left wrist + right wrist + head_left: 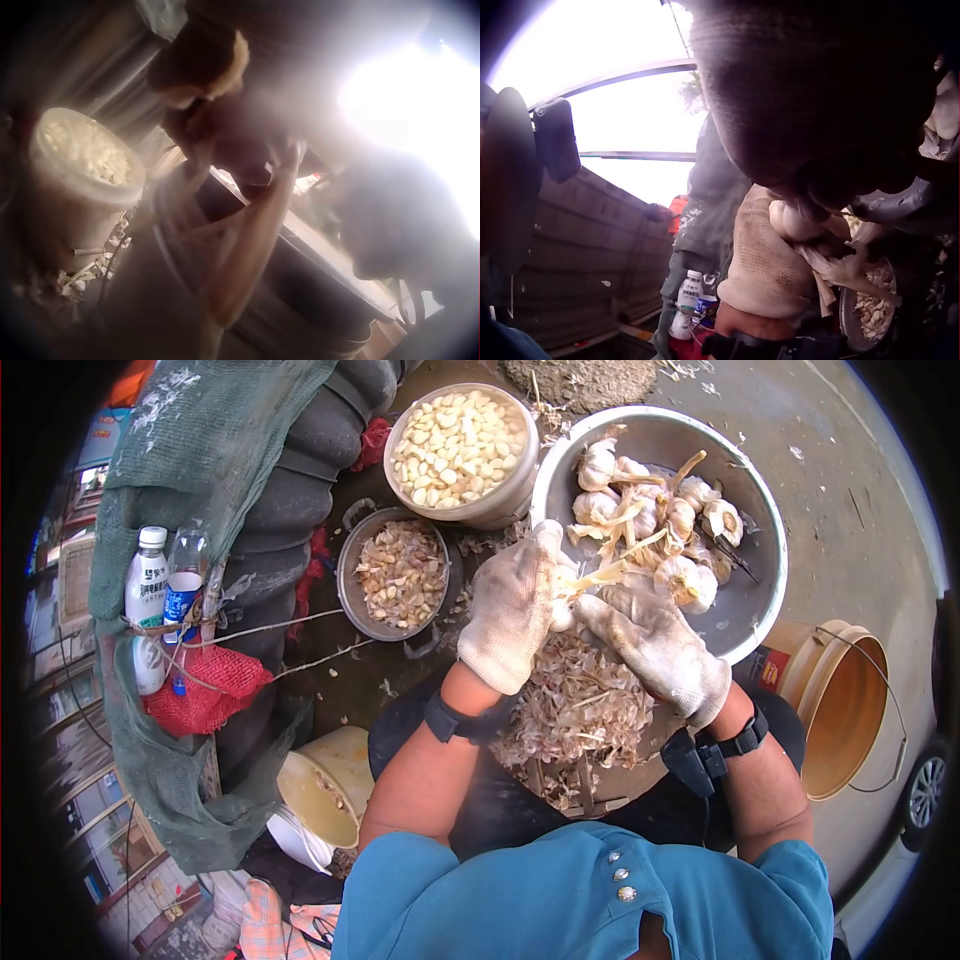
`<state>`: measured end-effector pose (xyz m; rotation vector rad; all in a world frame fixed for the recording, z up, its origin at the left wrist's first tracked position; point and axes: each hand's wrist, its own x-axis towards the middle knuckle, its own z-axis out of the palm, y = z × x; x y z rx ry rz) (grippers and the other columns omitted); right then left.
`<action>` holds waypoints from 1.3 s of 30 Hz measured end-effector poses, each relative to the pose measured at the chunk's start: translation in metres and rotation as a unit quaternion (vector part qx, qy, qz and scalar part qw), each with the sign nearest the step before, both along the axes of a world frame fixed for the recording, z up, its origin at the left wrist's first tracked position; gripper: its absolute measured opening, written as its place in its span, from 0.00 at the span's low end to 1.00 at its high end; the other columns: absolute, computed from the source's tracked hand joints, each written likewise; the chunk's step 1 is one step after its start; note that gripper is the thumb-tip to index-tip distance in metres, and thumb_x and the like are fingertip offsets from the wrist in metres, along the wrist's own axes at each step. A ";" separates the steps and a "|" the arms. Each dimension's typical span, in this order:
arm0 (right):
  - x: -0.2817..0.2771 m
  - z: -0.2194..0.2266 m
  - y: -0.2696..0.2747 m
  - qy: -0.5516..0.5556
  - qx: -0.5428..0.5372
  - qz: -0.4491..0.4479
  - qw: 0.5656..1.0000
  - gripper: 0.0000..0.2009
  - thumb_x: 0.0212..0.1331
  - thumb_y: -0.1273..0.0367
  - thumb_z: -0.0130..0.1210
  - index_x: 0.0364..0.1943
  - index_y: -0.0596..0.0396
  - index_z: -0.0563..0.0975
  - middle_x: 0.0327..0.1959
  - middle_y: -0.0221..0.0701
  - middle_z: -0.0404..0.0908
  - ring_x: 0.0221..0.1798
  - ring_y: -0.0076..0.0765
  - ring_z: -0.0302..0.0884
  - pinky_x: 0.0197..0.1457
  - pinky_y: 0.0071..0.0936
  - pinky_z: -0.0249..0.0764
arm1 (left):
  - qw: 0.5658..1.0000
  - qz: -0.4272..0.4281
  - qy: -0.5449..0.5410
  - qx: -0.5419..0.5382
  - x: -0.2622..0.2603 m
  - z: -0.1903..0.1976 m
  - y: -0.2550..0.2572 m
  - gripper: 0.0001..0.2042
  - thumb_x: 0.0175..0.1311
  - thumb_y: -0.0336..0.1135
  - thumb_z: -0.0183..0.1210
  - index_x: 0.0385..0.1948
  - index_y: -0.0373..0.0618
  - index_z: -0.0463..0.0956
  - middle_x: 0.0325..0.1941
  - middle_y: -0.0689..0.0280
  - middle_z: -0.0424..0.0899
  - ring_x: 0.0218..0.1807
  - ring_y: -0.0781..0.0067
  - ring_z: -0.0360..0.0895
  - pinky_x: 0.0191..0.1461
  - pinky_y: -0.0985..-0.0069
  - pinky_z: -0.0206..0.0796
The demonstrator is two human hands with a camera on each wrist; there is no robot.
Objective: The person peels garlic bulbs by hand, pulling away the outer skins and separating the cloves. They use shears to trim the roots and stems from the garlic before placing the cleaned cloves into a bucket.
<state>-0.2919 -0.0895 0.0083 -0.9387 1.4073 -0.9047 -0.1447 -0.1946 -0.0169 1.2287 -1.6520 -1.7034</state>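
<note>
Garlic bulb (563, 612): held between both gloved hands above the heap of dry skins (580, 705) on the lap, dry stalk pointing toward the metal basin (745, 610) of unpeeled heads. Left hand (512, 605) curls round the bulb; right hand (655, 640) pinches its stalk side. Risk, as I judge it: thick gloves dull the grip, so loosened cloves may drop into the skins and be lost. Bulb mostly hidden by fingers; left wrist view blurred, glare-washed; right wrist view largely blocked by glove.
</note>
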 end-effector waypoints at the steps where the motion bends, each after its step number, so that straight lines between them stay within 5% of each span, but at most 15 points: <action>1: 0.000 0.003 -0.001 0.017 0.018 0.003 1.000 0.18 0.67 0.62 0.50 0.52 0.61 0.78 0.46 0.44 0.83 0.47 0.41 0.80 0.55 0.32 0.74 | 0.997 -0.013 0.007 -0.082 -0.001 -0.003 0.001 0.26 0.70 0.57 0.49 0.29 0.38 0.78 0.22 0.67 0.78 0.19 0.81 0.71 0.22 0.79 0.63; 7: -0.004 0.001 -0.002 0.102 0.020 0.035 0.994 0.17 0.67 0.63 0.48 0.51 0.60 0.78 0.46 0.48 0.82 0.49 0.47 0.80 0.55 0.35 0.74 | 0.980 0.044 0.035 0.191 0.002 0.008 -0.006 0.26 0.70 0.57 0.49 0.30 0.38 0.78 0.21 0.67 0.77 0.19 0.82 0.71 0.22 0.81 0.62; 11: -0.003 0.001 -0.001 0.080 0.040 0.027 0.996 0.16 0.67 0.64 0.47 0.51 0.59 0.78 0.46 0.46 0.82 0.49 0.48 0.80 0.56 0.36 0.74 | 0.990 0.027 0.022 0.140 0.003 0.009 -0.003 0.26 0.71 0.57 0.49 0.31 0.38 0.77 0.21 0.68 0.77 0.20 0.80 0.72 0.23 0.80 0.63; 16: -0.001 0.001 -0.002 0.102 0.001 0.031 0.994 0.15 0.67 0.64 0.47 0.49 0.58 0.79 0.44 0.45 0.83 0.46 0.47 0.81 0.53 0.36 0.75 | 0.991 -0.023 -0.043 -0.128 0.000 -0.001 -0.005 0.27 0.72 0.58 0.44 0.34 0.38 0.77 0.24 0.63 0.78 0.25 0.73 0.75 0.29 0.73 0.68; 24: 0.005 -0.005 -0.002 0.104 0.010 0.056 0.993 0.14 0.67 0.63 0.49 0.47 0.56 0.81 0.40 0.45 0.83 0.40 0.47 0.82 0.47 0.37 0.76 | 0.995 -0.026 -0.084 -0.052 0.000 -0.007 -0.001 0.29 0.72 0.59 0.43 0.31 0.37 0.77 0.23 0.61 0.79 0.26 0.70 0.76 0.32 0.71 0.68; 26: 0.008 -0.013 0.002 0.211 -0.107 0.010 0.972 0.14 0.67 0.61 0.51 0.44 0.55 0.81 0.36 0.46 0.83 0.38 0.51 0.81 0.44 0.39 0.76 | 0.996 -0.028 -0.062 -0.064 0.001 -0.007 -0.001 0.29 0.72 0.59 0.43 0.29 0.37 0.78 0.23 0.61 0.79 0.25 0.71 0.76 0.32 0.71 0.68; 32: 0.012 0.001 0.000 0.237 -0.047 0.024 0.970 0.17 0.63 0.52 0.54 0.38 0.51 0.81 0.32 0.44 0.81 0.36 0.53 0.80 0.40 0.42 0.74 | 1.000 0.011 -0.018 -0.018 -0.001 -0.002 0.002 0.28 0.71 0.57 0.48 0.25 0.37 0.78 0.21 0.63 0.79 0.23 0.74 0.75 0.31 0.74 0.68; 34: 0.013 -0.002 0.002 0.223 -0.039 0.019 0.974 0.18 0.63 0.51 0.54 0.38 0.51 0.81 0.32 0.44 0.81 0.36 0.53 0.80 0.39 0.42 0.74 | 0.997 -0.048 -0.025 0.061 0.004 0.001 -0.001 0.24 0.72 0.55 0.46 0.37 0.39 0.75 0.33 0.63 0.82 0.34 0.77 0.78 0.38 0.77 0.70; 37: 0.017 0.002 0.002 0.211 -0.026 0.046 0.976 0.19 0.62 0.49 0.54 0.36 0.51 0.81 0.31 0.44 0.81 0.36 0.52 0.80 0.39 0.41 0.74 | 0.981 -0.005 0.004 0.195 0.003 -0.006 -0.006 0.21 0.72 0.53 0.47 0.39 0.41 0.75 0.35 0.62 0.83 0.32 0.75 0.80 0.36 0.76 0.72; 38: 0.019 0.004 0.001 0.212 -0.019 0.080 0.974 0.20 0.62 0.49 0.54 0.36 0.51 0.81 0.30 0.44 0.81 0.35 0.52 0.80 0.39 0.41 0.75 | 0.981 -0.005 0.004 0.195 0.004 -0.006 -0.005 0.21 0.72 0.53 0.47 0.39 0.41 0.75 0.35 0.62 0.83 0.32 0.75 0.80 0.36 0.76 0.72; 39: 0.020 0.001 0.003 0.212 -0.020 0.080 0.974 0.20 0.62 0.49 0.54 0.36 0.51 0.81 0.30 0.44 0.81 0.35 0.52 0.80 0.39 0.41 0.75 | 0.996 -0.053 -0.047 0.047 0.005 -0.003 -0.005 0.21 0.72 0.53 0.46 0.41 0.41 0.74 0.35 0.60 0.83 0.31 0.74 0.81 0.35 0.77 0.73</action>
